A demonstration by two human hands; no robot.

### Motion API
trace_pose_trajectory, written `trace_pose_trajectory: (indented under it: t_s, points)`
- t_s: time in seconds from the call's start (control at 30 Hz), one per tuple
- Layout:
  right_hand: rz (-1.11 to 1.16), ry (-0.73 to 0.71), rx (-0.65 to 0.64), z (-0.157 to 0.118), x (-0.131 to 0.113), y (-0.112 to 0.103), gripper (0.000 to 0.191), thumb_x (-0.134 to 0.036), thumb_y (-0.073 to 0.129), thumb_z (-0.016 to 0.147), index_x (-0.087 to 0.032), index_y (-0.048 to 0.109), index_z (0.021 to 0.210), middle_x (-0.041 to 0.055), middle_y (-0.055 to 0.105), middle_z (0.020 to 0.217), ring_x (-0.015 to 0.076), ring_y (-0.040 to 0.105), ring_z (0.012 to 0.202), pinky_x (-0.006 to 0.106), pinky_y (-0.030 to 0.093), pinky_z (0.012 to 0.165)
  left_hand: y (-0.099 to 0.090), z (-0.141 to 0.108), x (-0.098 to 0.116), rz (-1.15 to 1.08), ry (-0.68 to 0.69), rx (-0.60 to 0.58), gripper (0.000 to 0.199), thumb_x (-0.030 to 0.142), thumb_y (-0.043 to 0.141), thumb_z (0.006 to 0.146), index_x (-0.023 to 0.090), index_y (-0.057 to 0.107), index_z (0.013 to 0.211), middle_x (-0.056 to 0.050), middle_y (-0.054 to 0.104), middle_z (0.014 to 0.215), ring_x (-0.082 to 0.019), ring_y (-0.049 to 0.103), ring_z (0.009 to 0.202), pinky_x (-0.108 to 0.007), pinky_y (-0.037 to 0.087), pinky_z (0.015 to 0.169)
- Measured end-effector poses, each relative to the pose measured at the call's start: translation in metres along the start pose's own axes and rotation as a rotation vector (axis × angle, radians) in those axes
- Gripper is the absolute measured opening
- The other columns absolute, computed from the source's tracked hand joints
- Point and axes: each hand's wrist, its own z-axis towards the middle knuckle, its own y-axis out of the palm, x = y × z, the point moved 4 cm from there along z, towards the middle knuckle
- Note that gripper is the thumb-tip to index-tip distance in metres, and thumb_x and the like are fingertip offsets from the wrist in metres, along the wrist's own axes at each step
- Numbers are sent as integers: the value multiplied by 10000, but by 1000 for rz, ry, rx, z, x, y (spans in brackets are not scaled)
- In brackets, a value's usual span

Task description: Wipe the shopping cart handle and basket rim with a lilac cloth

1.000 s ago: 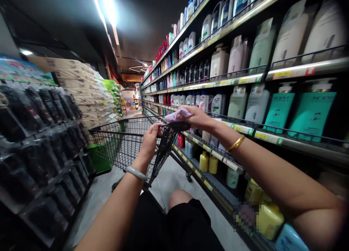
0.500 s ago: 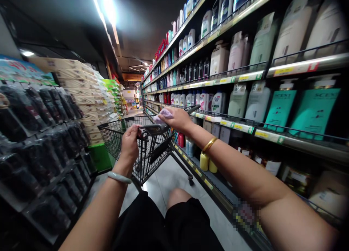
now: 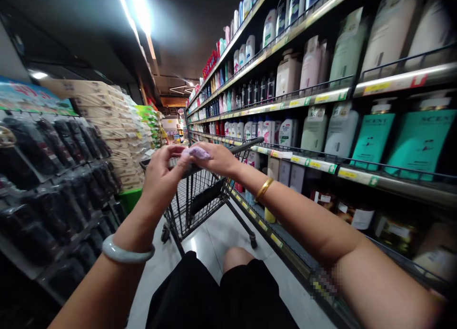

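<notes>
A black wire shopping cart [image 3: 203, 205] stands in front of my knees, its dark handle [image 3: 246, 145] running crosswise under my hands. My right hand [image 3: 217, 158] is closed on a crumpled light-purple cloth [image 3: 199, 153] that lies against the handle. From the other side my left hand [image 3: 162, 172] meets the cloth, its fingers curled and its thumb against the cloth's left end. Both hands hide much of the handle's left part and the cart's far basket. A pale bangle [image 3: 126, 253] circles my left wrist and a gold one [image 3: 264, 190] my right.
Shelves [image 3: 321, 98] of shampoo and lotion bottles line the right side, close to my right arm. On the left hang dark bagged goods [image 3: 43, 195], with stacked pale boxes [image 3: 103, 124] behind them. The aisle runs on ahead over light floor tiles [image 3: 210, 238].
My left hand has moved up and right from the cart's left handle end to the cloth. The cloth and my right hand have shifted slightly left along the handle.
</notes>
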Motion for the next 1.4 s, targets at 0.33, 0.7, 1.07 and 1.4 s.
trace_pose_trajectory:
  t_s: [0.33,0.7,1.07,1.4]
  points:
    - [-4,47,-16,16,-7,14,377,-548,471,1034,-255,651,1188,45,743,1233,218,683,1041,287,431,796,-2,0,-10,650,174,52,336,367,393,1034,239,489,739,-65,614,760,-242,545,734,-366,301,665]
    - [255,75,-23,35,-20,36,395,-525,515,994,-250,686,1220,70,735,1244,231,674,1061,340,494,883,-31,4,-35,542,219,166,359,319,457,994,240,393,649,-13,475,622,-186,436,625,-346,260,630]
    - [413,156,43,68,-37,66,432,-546,501,998,-214,681,1209,108,752,1181,243,694,1038,356,530,894,-50,9,-64,436,192,239,351,290,473,952,234,381,618,13,427,577,-153,399,581,-327,257,604]
    - [-68,359,-91,77,-22,64,500,-540,414,1005,-190,730,1170,177,742,1217,312,682,1048,441,506,880,-61,14,-80,429,147,248,387,359,445,966,240,388,602,-6,484,593,-166,455,610,-331,303,633]
